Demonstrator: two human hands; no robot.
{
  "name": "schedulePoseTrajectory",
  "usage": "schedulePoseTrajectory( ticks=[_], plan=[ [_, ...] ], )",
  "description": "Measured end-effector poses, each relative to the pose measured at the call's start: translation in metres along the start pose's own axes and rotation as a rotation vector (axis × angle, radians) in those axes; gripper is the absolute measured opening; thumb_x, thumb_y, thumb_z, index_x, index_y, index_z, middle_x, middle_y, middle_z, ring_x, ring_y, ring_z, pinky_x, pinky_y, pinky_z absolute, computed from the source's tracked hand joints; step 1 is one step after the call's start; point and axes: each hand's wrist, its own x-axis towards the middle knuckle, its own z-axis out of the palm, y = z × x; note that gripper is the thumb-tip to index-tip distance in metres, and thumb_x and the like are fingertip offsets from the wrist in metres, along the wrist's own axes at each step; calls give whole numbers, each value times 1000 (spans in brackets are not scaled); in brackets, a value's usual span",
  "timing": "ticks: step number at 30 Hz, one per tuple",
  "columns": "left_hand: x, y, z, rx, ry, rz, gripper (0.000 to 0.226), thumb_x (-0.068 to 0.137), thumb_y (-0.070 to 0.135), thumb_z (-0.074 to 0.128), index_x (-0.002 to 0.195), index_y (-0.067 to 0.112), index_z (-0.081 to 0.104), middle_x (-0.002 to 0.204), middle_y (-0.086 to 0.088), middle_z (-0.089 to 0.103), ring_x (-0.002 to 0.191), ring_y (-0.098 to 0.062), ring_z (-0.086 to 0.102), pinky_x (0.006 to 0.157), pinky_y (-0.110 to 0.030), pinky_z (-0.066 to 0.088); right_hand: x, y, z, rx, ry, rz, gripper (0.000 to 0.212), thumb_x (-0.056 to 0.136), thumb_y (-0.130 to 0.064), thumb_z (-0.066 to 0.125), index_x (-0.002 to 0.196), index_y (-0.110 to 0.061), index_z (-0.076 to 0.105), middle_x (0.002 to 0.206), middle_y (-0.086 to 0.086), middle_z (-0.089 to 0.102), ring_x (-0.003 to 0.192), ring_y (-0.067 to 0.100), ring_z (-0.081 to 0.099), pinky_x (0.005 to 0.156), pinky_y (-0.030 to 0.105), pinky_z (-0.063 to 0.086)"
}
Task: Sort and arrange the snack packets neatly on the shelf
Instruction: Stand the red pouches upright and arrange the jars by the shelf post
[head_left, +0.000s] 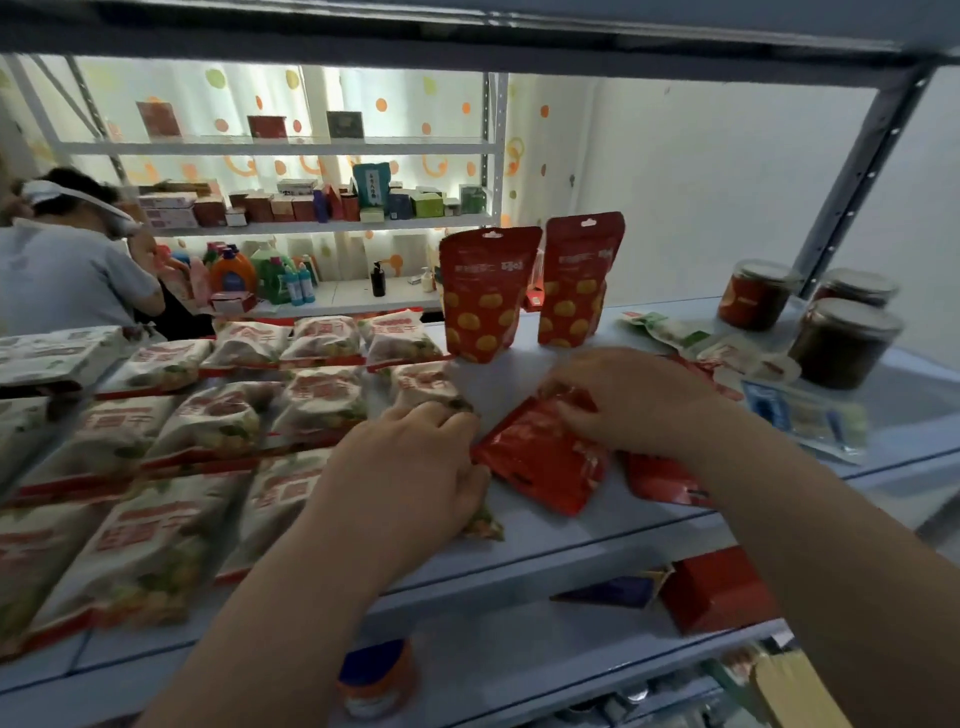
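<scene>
1. Shelf (519, 366): pale surface at chest level. Both my hands work over its middle section.

2. Right hand (636, 400): reaches in from the right, palm down. The fingers are bent and pinch the far upper edge of the flat red packet (540, 462). This packet lies on the shelf at an angle, between my two hands.

3. Left hand (415, 467): lies palm down on the end white packet (480, 522) in the front row. The fingers curve down over the packet's right edge, and the fingertips are just beside the left corner of the flat red packet. The thumb is hidden. I cannot tell whether this hand grips the white packet or only presses on it.

4. Second red packet (657, 483): lies flat near the front edge of the shelf, partly under my right wrist.

5. Standing red pouches: left pouch (485, 296) and right pouch (576, 280). Both stand upright side by side behind my hands, slightly apart, each printed with yellow round shapes.

6. White packets (218, 415): fill the left part of the shelf in rows, lying flat and overlapping.

7. Right end of the shelf: three lidded jars (844, 343) with dark contents stand close together. A clear packet with blue print (805, 415) lies flat in front of them. Small white-and-green packets (670, 327) lie loose between the jars and the right pouch.

8. Lower shelf: a red box (722, 587) sits below my right forearm.

9. Background, far left: another person (67, 260) stands at a separate rack.
</scene>
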Motion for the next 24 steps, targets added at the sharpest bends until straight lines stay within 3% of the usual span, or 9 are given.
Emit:
schedulePoseTrajectory(
  ticks=[3, 7, 10, 15, 17, 19, 21, 24],
  plan=[
    [20, 23, 6, -7, -34, 54, 44, 88, 55, 36, 123, 34, 52, 115, 8, 58, 107, -16, 56, 80, -30, 45, -10, 34, -1, 13, -5, -3, 25, 92, -45, 47, 111, -36, 61, 109, -12, 60, 97, 9, 56, 80, 32, 47],
    [39, 60, 18, -62, -59, 50, 60, 84, 67, 36, 138, 40, 37, 137, 9, 49, 120, -16, 51, 93, -33, 43, -27, 69, 9, 52, 25, -11, 36, 89, -50, 45, 122, -40, 57, 125, -15, 53, 113, 9, 51, 90, 27, 42],
    [43, 83, 32, -50, -90, -9, 71, 83, 72, 32, 146, 41, 24, 155, 7, 32, 133, -17, 41, 105, -34, 36, -51, 90, 21, 73, 51, -14, 50, 85, -62, 38, 128, -40, 54, 134, -14, 49, 122, 11, 45, 95, 26, 36],
    [34, 109, 45, -63, -63, -134, 80, 78, 78, 23, 150, 45, 13, 159, 10, 19, 141, -19, 26, 113, -39, 26, -89, 105, 36, 135, 69, -78, 61, 84, -70, 31, 136, -41, 43, 150, -14, 32, 134, 9, 34, 105, 26, 32],
    [29, 121, 48, -56, -73, -166, 87, 74, 86, 20, 150, 47, 4, 157, 10, 15, 141, -21, 19, 114, -41, 24, -99, 106, 42, 167, 21, -113, 74, 80, -82, 29, 144, -45, 28, 159, -15, 17, 146, 9, 16, 113, 25, 14],
    [26, 132, 52, -65, -81, -200, 97, 65, 94, 18, 149, 49, -4, 153, 11, 9, 140, -20, 12, 113, -43, 25, -106, 110, 47, 152, -20, -178, 94, 72, -94, 27, 151, -47, 9, 164, -13, -1, 148, 6, -8, 111, 24, -8],
    [22, 140, 53, -65, -87, -231, 104, 60, 96, 27, 147, 50, -8, 149, 12, 7, 137, -18, 8, 111, -43, 31, -111, 115, 53, 114, -37, -241, 105, 67, -95, 34, 152, -46, -6, 164, -10, -15, 146, 6, -21, 110, 26, -15],
    [16, 148, 53, -55, -78, -245, 103, 67, 82, 52, 148, 53, -6, 145, 12, 11, 133, -16, 13, 105, -41, 39, -113, 120, 59, 128, -8, -289, 105, 72, -80, 56, 150, -49, -6, 163, -12, -14, 141, 1, -24, 104, 20, -20]
  ],
)
